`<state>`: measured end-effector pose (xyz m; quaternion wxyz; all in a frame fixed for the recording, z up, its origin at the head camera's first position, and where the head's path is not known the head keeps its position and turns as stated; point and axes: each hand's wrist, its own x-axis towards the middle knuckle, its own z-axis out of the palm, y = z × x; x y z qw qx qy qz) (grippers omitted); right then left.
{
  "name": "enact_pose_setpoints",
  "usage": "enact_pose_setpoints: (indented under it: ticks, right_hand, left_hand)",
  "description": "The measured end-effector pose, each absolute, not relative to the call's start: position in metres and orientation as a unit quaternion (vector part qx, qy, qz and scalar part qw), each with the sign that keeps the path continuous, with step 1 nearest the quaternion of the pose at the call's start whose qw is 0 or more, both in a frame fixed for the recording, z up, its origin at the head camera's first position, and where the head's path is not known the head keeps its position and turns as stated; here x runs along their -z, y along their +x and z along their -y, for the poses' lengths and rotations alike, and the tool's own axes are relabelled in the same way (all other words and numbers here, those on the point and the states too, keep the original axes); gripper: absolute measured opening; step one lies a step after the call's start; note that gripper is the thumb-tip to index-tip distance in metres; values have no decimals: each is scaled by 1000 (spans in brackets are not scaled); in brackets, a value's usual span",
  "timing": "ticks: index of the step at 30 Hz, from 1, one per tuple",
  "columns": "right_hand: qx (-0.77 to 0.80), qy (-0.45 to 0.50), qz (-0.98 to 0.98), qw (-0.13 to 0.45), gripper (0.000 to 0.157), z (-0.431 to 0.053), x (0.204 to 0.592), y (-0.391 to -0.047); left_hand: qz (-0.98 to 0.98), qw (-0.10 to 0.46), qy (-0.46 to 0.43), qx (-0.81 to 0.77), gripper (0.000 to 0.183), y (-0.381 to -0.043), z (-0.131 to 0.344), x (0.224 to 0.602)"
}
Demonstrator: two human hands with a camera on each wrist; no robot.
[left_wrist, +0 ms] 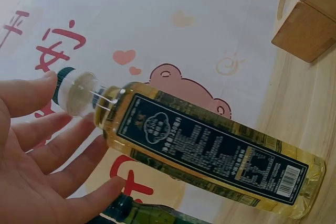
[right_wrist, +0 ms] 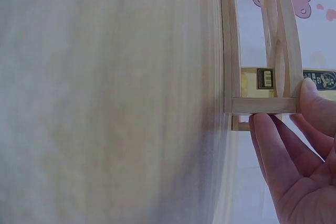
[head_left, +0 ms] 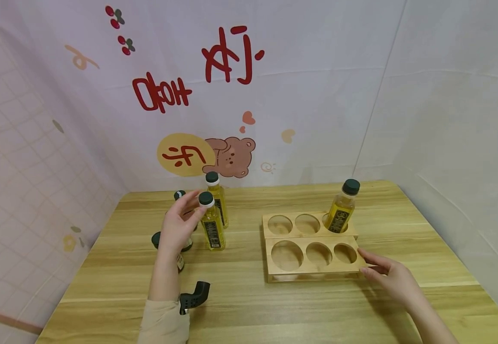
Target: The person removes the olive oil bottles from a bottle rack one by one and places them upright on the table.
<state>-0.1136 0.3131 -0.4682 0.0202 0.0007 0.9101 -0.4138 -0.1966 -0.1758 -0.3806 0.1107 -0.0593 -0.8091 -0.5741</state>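
Observation:
My left hand (head_left: 180, 222) pinches the green-capped top of a clear bottle of yellow oil (head_left: 212, 231), thumb and forefinger at the cap. The bottle stands upright on the table, its dark label (left_wrist: 210, 148) showing in the left wrist view. A second oil bottle (head_left: 217, 191) is close behind it. At the right, a two-tier wooden bottle rack (head_left: 270, 246) with round holes has one oil bottle (head_left: 341, 210) leaning in its back right hole. My right hand (head_left: 393, 279) grips the rack's right end, thumb above and fingers against its side (right_wrist: 273, 150).
Several dark-capped bottles (head_left: 156, 239) are partly hidden behind my left hand and forearm. A black curved device (head_left: 195, 297) sits at my left wrist. A printed cloth (head_left: 318, 95) hangs behind the wooden table (head_left: 236, 306).

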Motion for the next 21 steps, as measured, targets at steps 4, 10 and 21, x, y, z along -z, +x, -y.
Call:
enact_pose_setpoints:
  ticks: [4, 10, 21]
  right_hand:
    - [420, -1, -908, 20, 58, -313, 469, -114]
    - [410, -2, -912, 18, 59, -313, 469, -114]
    - [410, 1, -912, 20, 58, -314, 469, -113]
  left_hand:
    - [822, 102, -50, 559, 53, -192, 177, 378]
    - [836, 95, -53, 537, 53, -181, 179, 378]
    - [856, 107, -47, 504, 49, -161, 178, 384]
